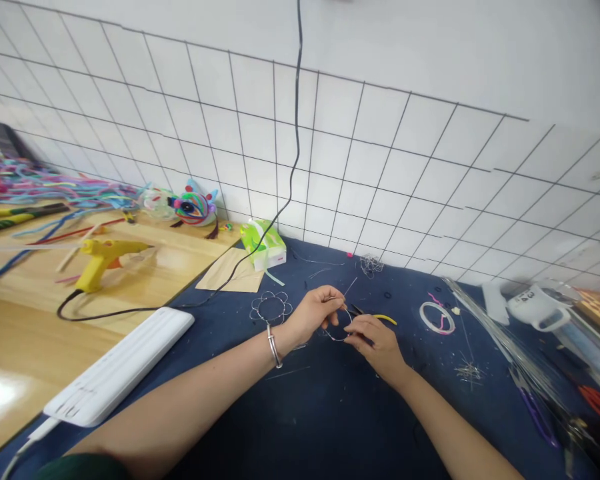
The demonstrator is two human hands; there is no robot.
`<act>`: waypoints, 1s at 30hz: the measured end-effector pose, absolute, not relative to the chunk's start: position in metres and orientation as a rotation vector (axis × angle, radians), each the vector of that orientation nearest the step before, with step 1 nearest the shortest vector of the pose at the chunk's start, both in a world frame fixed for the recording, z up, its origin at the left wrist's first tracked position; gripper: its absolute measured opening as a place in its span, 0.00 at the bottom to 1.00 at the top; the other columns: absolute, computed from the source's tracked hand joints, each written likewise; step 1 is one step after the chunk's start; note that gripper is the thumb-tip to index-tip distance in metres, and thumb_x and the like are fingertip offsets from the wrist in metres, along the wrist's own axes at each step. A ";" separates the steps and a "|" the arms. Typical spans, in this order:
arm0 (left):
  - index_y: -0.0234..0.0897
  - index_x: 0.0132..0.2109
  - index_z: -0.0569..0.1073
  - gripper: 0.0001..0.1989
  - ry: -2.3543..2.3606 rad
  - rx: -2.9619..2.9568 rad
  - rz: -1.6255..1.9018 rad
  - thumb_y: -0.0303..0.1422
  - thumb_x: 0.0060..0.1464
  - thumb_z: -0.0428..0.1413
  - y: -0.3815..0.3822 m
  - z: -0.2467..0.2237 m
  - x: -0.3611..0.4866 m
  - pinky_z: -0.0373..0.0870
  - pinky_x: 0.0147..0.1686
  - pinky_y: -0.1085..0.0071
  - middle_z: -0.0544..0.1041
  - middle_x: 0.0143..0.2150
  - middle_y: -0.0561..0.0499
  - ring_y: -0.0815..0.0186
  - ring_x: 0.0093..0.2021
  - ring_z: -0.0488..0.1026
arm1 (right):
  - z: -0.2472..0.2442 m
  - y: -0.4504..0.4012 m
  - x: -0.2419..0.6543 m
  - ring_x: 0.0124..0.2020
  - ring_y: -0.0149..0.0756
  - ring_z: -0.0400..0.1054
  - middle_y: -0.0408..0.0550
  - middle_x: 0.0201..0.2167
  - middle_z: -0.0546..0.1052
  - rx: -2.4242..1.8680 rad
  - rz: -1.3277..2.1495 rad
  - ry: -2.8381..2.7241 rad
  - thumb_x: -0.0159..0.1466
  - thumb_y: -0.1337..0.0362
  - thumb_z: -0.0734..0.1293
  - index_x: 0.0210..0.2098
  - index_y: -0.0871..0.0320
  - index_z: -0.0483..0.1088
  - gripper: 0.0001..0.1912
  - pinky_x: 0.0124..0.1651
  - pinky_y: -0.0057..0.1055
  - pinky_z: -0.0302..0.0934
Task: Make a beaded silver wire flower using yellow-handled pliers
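A thin wire ring point(337, 339) is held up between my two hands over the dark blue cloth. My left hand point(321, 312), with a silver bangle on its wrist, pinches the ring's upper part, where a loose wire end sticks up. On the right side of the ring, my right hand point(374, 341) grips the wire between thumb and fingers. A flower-shaped wire piece point(271, 307) with rounded loops lies on the cloth left of my left hand. Behind my right hand lies a tool with a yellow handle point(385, 320), partly hidden.
A white power strip point(123, 367) and yellow glue gun point(105, 261) are at the left. Tissues point(263, 244) stand at the back. Rightward are a white tape roll point(437, 318), long wires point(500, 333), purple-handled scissors point(535, 408) and a white mug point(537, 309). A black cable hangs down.
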State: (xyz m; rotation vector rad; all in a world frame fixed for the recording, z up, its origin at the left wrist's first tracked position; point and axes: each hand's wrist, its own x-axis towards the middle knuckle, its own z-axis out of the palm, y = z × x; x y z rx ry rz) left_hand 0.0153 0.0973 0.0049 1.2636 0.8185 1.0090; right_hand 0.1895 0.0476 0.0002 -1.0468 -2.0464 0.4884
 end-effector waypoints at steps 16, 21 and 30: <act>0.34 0.37 0.67 0.09 0.860 1.195 1.071 0.36 0.50 0.52 0.088 -0.001 0.024 0.59 0.16 0.82 0.73 0.35 0.49 0.74 0.24 0.69 | -0.003 0.044 0.189 0.22 0.28 0.63 0.42 0.22 0.69 -1.355 0.955 -1.599 0.59 0.54 0.59 0.31 0.60 0.69 0.15 0.25 0.24 0.57; 0.34 0.36 0.68 0.09 0.794 1.244 0.949 0.35 0.51 0.52 0.084 -0.005 0.026 0.63 0.20 0.80 0.73 0.33 0.49 0.72 0.26 0.70 | -0.004 0.042 0.187 0.22 0.28 0.63 0.41 0.22 0.69 -1.381 0.893 -1.641 0.58 0.59 0.60 0.30 0.59 0.68 0.10 0.27 0.25 0.57; 0.32 0.34 0.69 0.08 0.779 1.244 0.824 0.34 0.49 0.53 0.088 -0.012 0.022 0.66 0.25 0.76 0.73 0.29 0.49 0.73 0.25 0.70 | -0.012 0.047 0.189 0.22 0.28 0.61 0.40 0.22 0.68 -1.391 0.802 -1.716 0.59 0.59 0.59 0.31 0.58 0.68 0.10 0.26 0.25 0.57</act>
